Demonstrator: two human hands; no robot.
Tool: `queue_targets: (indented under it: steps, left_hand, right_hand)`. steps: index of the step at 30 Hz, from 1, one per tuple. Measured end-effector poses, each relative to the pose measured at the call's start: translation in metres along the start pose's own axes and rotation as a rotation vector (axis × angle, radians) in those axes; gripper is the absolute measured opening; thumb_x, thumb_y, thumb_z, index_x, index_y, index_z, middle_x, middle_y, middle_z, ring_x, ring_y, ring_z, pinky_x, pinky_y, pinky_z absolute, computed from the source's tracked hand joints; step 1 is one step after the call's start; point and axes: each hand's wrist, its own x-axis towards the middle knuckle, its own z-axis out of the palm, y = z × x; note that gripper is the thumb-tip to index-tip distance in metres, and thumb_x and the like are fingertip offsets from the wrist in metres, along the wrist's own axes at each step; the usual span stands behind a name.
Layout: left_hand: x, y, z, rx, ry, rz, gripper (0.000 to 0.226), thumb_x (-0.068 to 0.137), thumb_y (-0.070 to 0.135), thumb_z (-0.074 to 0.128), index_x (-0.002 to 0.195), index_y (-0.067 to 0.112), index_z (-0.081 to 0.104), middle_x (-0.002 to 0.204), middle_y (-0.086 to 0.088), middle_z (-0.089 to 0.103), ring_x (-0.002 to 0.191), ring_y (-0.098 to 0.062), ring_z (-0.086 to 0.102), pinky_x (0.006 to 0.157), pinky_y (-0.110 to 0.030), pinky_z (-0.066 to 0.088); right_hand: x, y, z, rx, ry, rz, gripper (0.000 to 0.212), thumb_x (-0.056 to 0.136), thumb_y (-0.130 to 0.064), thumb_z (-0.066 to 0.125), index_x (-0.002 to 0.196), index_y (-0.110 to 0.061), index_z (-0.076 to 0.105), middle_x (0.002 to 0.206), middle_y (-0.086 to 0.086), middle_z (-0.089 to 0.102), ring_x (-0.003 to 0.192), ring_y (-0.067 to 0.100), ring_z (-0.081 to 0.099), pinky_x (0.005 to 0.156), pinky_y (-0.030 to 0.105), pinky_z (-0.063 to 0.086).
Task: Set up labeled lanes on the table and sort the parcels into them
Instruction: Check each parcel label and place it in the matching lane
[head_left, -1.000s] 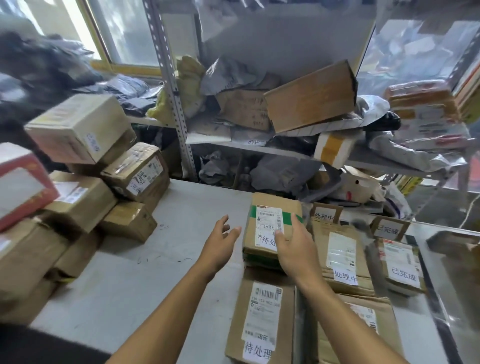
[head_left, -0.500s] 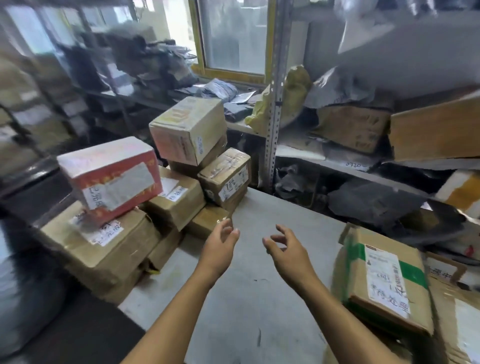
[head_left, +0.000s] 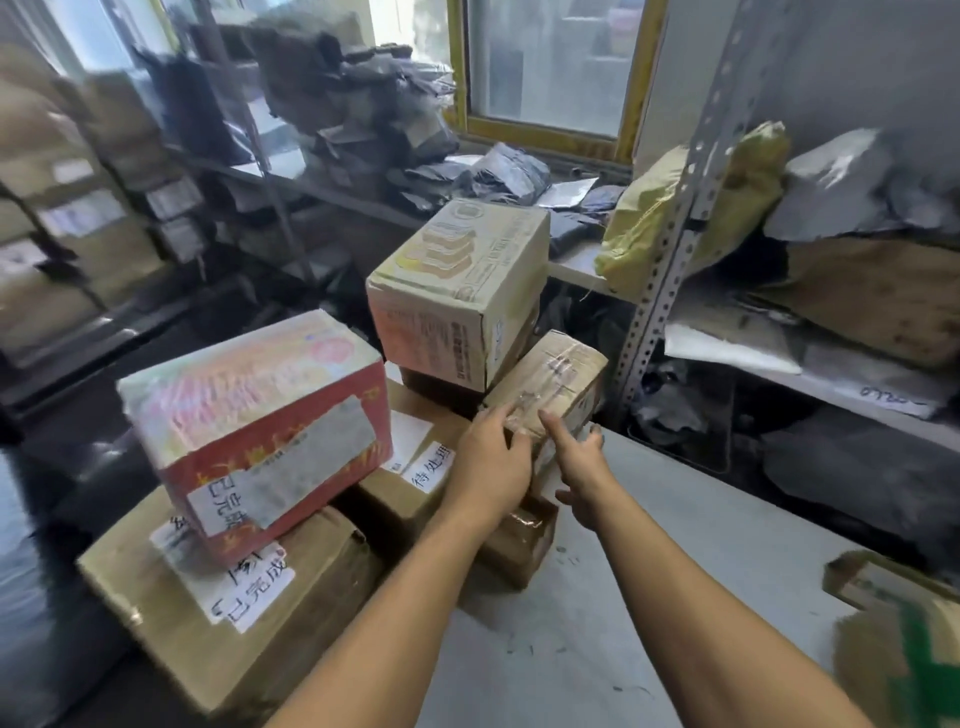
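Both hands out at a parcel stack on the left end of the grey surface. Left hand flat-ish on the near top edge of a small taped brown box, fingers fairly straight, touching, not wrapped round. Right hand just beside the same box at its right front corner, fingers spread and loosely bent, index on the tape; real grip or mere contact: cannot tell. Taped box tilted, leaning against a pale printed carton stacked above brown boxes. Red-and-white box with a handwritten label to the left, sitting on a large brown carton also labelled by hand. Another brown box with a white slip under the left hand. Green-taped parcel at far right edge, well apart. Metal shelving with grey bags behind, blurred.
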Motion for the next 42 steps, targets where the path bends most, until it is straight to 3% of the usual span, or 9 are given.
queue_targets:
  steps: [8,12,16,19,25,30,33,37,42]
  left_hand:
    - [0.001,-0.013,0.004,-0.160,-0.006,-0.043,0.040,0.097,0.020,0.054,0.137,0.024,0.056,0.134,0.005,0.061,0.125,-0.009,0.055,0.101,-0.023,0.046]
    - [-0.004,-0.010,0.007,-0.191,0.018,-0.038,0.035,0.098,0.022,0.054,0.132,0.028,0.058,0.125,0.011,0.063,0.114,0.000,0.057,0.076,-0.003,0.042]
    - [-0.014,-0.005,0.018,-0.237,0.086,-0.014,0.024,0.097,0.025,0.055,0.117,0.035,0.063,0.113,0.016,0.065,0.104,0.002,0.060,0.072,-0.008,0.051]
    - [-0.020,0.001,0.032,-0.240,0.075,-0.036,0.020,0.096,0.021,0.057,0.110,0.036,0.062,0.111,0.014,0.066,0.104,-0.004,0.063,0.083,-0.021,0.051]
    - [-0.058,0.020,0.075,-0.272,-0.092,-0.086,0.010,0.097,0.033,0.058,0.107,0.037,0.058,0.105,0.015,0.065,0.095,0.003,0.062,0.060,-0.007,0.047]
    - [-0.106,0.050,0.107,-0.370,-0.239,-0.110,0.028,0.096,0.047,0.055,0.119,0.030,0.060,0.114,0.007,0.067,0.105,-0.009,0.063,0.083,-0.029,0.052]
    - [-0.144,0.072,0.120,-0.426,-0.283,-0.087,0.039,0.098,0.045,0.053,0.130,0.024,0.054,0.127,-0.002,0.062,0.112,-0.016,0.062,0.096,-0.038,0.053]
    - [-0.203,0.109,0.131,-0.536,-0.474,-0.030,0.049,0.093,0.060,0.051,0.134,0.033,0.050,0.113,0.015,0.068,0.092,0.006,0.067,0.069,-0.018,0.055]
    - [-0.278,0.147,0.151,-0.531,-0.726,-0.074,0.043,0.087,0.058,0.058,0.124,0.038,0.053,0.096,0.014,0.074,0.086,-0.007,0.071,0.052,-0.017,0.054]
  right_hand:
    - [0.022,0.007,0.006,0.136,0.018,-0.014,0.077,0.081,-0.039,0.073,0.145,-0.035,0.031,0.124,0.006,0.063,0.092,0.020,0.068,0.046,0.023,0.051]
    - [0.011,0.007,-0.014,0.233,0.019,-0.045,0.053,0.085,-0.034,0.064,0.135,-0.037,0.046,0.107,0.000,0.071,0.066,0.009,0.069,0.042,0.020,0.044]
    - [-0.007,0.013,-0.046,0.328,-0.013,-0.024,0.028,0.089,-0.033,0.056,0.115,-0.033,0.064,0.091,-0.003,0.073,0.059,0.008,0.064,0.045,0.020,0.040]
    - [-0.029,0.022,-0.079,0.370,-0.059,-0.009,0.033,0.091,-0.037,0.053,0.119,-0.025,0.065,0.086,-0.001,0.074,0.059,0.008,0.065,0.047,0.021,0.041]
    - [-0.088,0.032,-0.157,0.519,-0.151,-0.080,0.042,0.090,-0.039,0.052,0.126,-0.018,0.060,0.109,0.014,0.073,0.083,0.021,0.072,0.070,0.034,0.051]
    - [-0.152,0.032,-0.214,0.555,-0.150,-0.179,0.051,0.080,-0.043,0.058,0.124,-0.016,0.062,0.112,0.013,0.072,0.090,0.022,0.072,0.070,0.035,0.056]
    - [-0.194,0.032,-0.244,0.498,-0.075,-0.239,0.037,0.081,-0.037,0.059,0.109,-0.015,0.070,0.103,0.011,0.075,0.086,0.021,0.072,0.062,0.031,0.058]
    - [-0.248,0.042,-0.280,0.296,0.032,-0.347,0.048,0.082,-0.037,0.059,0.122,-0.012,0.064,0.108,0.010,0.075,0.088,0.024,0.069,0.068,0.032,0.053]
    - [-0.324,0.065,-0.319,0.123,0.103,-0.417,0.062,0.078,-0.067,0.056,0.131,-0.035,0.059,0.114,-0.002,0.073,0.101,0.019,0.071,0.075,0.034,0.059]
